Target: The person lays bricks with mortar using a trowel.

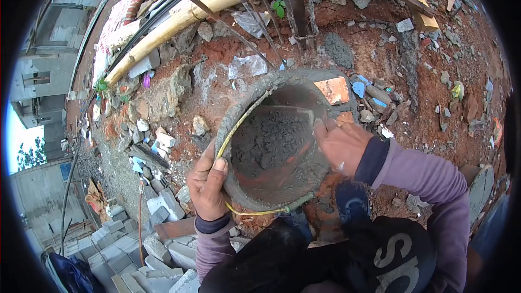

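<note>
A round bucket (320, 176), its wall caked with grey mortar, stands tilted in front of my legs. Wet, lumpy mortar (271, 138) lies inside it. My left hand (209, 184) is closed on the bucket's left side, the thumb pressed on the thin yellow handle (239, 122), which lies along the rim. At the opposite side, my right hand (342, 146) is closed at the rim, fingertips turned toward the inside; the fingers are partly hidden. An orange brick piece (332, 90) lies just beyond the right rim.
Steel bars (293, 5) rise from the ground ahead, with a wooden pole (217, 2) lying behind them. Broken stones and rubble (380, 100) cover the reddish soil on both sides. Grey blocks (157, 249) are heaped at the lower left. My shoe (353, 201) is close to the bucket.
</note>
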The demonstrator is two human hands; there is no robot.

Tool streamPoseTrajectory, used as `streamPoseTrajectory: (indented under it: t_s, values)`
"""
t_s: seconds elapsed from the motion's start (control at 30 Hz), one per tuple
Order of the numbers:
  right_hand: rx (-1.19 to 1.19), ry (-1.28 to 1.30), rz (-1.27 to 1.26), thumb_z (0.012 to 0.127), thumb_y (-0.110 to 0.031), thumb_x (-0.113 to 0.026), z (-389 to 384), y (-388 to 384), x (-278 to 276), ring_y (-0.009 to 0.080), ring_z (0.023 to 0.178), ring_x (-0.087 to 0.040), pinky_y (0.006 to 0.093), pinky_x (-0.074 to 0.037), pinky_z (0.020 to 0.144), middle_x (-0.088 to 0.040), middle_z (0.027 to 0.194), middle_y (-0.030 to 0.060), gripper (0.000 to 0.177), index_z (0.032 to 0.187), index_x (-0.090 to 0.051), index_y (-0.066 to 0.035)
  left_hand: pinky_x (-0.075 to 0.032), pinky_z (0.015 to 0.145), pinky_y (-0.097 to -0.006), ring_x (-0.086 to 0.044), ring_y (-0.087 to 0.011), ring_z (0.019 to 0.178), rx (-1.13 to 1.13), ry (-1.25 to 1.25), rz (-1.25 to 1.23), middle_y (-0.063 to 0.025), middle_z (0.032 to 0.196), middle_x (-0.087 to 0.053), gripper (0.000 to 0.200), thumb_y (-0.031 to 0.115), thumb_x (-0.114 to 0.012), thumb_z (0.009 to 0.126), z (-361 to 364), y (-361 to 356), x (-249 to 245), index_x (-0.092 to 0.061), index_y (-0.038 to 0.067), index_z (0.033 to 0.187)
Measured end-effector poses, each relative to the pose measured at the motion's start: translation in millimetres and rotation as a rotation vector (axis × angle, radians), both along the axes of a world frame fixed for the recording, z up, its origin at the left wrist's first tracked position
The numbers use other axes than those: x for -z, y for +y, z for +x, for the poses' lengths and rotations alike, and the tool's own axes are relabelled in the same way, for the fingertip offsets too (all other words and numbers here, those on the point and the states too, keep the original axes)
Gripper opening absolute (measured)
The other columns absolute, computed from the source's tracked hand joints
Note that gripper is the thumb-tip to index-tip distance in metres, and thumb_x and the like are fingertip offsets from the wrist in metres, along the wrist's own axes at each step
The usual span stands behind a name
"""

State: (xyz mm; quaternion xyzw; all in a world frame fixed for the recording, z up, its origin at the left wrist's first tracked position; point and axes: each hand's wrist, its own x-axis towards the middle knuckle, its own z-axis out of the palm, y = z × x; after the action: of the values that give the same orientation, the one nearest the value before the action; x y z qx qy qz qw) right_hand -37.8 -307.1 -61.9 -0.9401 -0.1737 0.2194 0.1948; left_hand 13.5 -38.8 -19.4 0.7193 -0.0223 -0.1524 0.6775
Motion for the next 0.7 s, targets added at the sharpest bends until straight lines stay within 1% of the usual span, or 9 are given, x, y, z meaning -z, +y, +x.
streamPoseTrajectory:
  t_s: [0.1,0.17,0.27,0.4,0.5,0.53,0.63,0.67,0.7]
  values:
    - [0.049,-0.348,-0.128,0.077,-0.009,-0.06,-1,33,11,0.0273,0.074,-0.066,0.0356,-0.054,0.058,-0.06,0.081,0.0168,0.048,0.117,-0.05,0.016,-0.041,0.09,-0.0231,-0.057,-0.0131,0.102,0.075,-0.036,0.019,-0.0147,0.119,-0.062,0.047,0.008,-0.058,0.089,-2,-5,-3,-0.05,-0.012,0.131]
    - [-0.212,-0.52,-0.07,0.077,-0.01,-0.06,-20,45,11,0.0254,0.069,-0.066,0.0363,-0.054,0.055,-0.06,0.08,0.0151,0.048,0.118,-0.051,0.015,-0.041,0.088,-0.0216,-0.057,-0.012,0.099,0.085,-0.1,0.034,-0.0141,0.118,-0.063,0.047,0.008,-0.058,0.089,2,-2,-7,-0.05,-0.012,0.131]
    - [-0.288,-0.367,0.062,0.081,-0.013,-0.06,-22,28,1,0.0234,0.067,-0.067,0.0354,-0.054,0.052,-0.061,0.075,0.0138,0.033,0.098,-0.054,0.015,-0.042,0.083,-0.0238,-0.057,-0.0126,0.092,0.007,-0.119,-0.017,-0.0146,0.114,-0.064,0.049,0.008,-0.059,0.086,-4,8,-11,-0.052,-0.012,0.129]
    - [-0.242,-0.279,0.17,0.079,-0.012,-0.06,-48,40,34,0.0262,0.071,-0.068,0.0366,-0.055,0.054,-0.06,0.081,0.0154,0.04,0.109,-0.05,0.013,-0.04,0.076,-0.0225,-0.054,-0.0111,0.083,0.043,-0.235,0.131,-0.0156,0.113,-0.063,0.051,0.009,-0.059,0.085,-20,21,-12,-0.051,-0.013,0.13]
    - [-0.154,-0.223,0.23,0.077,-0.011,-0.06,-65,41,53,0.0283,0.073,-0.069,0.0376,-0.055,0.055,-0.06,0.086,0.0165,0.048,0.118,-0.046,0.011,-0.042,0.083,-0.0249,-0.058,-0.0147,0.09,-0.025,-0.204,0.06,-0.0177,0.115,-0.063,0.051,0.009,-0.059,0.084,-18,31,-17,-0.051,-0.013,0.129]
    - [-0.242,-0.01,0.172,0.076,-0.009,-0.061,-54,35,29,0.0317,0.073,-0.069,0.0386,-0.055,0.06,-0.061,0.089,0.0189,0.047,0.116,-0.046,0.012,-0.042,0.091,-0.0281,-0.06,-0.0191,0.099,-0.08,-0.223,-0.032,-0.0188,0.117,-0.063,0.05,0.009,-0.059,0.084,-19,25,-15,-0.052,-0.012,0.129]
    - [-0.133,-0.069,0.135,0.079,-0.005,-0.056,-22,19,-1,0.035,0.072,-0.068,0.0416,-0.056,0.062,-0.064,0.084,0.0217,0.024,0.096,-0.051,0.011,-0.041,0.096,-0.0307,-0.06,-0.0229,0.107,-0.046,-0.177,0.04,-0.0201,0.118,-0.063,0.048,0.009,-0.06,0.084,-26,35,-15,-0.054,-0.012,0.127]
    - [0.027,-0.17,0.105,0.077,-0.004,-0.058,-12,23,8,0.0354,0.071,-0.068,0.0408,-0.056,0.059,-0.063,0.083,0.0222,0.024,0.095,-0.051,0.011,-0.041,0.096,-0.0305,-0.059,-0.0222,0.107,0.003,-0.252,0.112,-0.0208,0.119,-0.062,0.047,0.008,-0.06,0.084,-26,36,-11,-0.055,-0.011,0.127]
    - [-0.019,-0.135,0.097,0.077,-0.004,-0.058,-12,30,18,0.0349,0.071,-0.068,0.041,-0.056,0.059,-0.063,0.085,0.023,0.029,0.1,-0.05,0.012,-0.041,0.094,-0.0303,-0.058,-0.0207,0.103,0.003,-0.267,0.156,-0.0193,0.116,-0.063,0.046,0.008,-0.06,0.085,-29,33,-9,-0.055,-0.01,0.127]
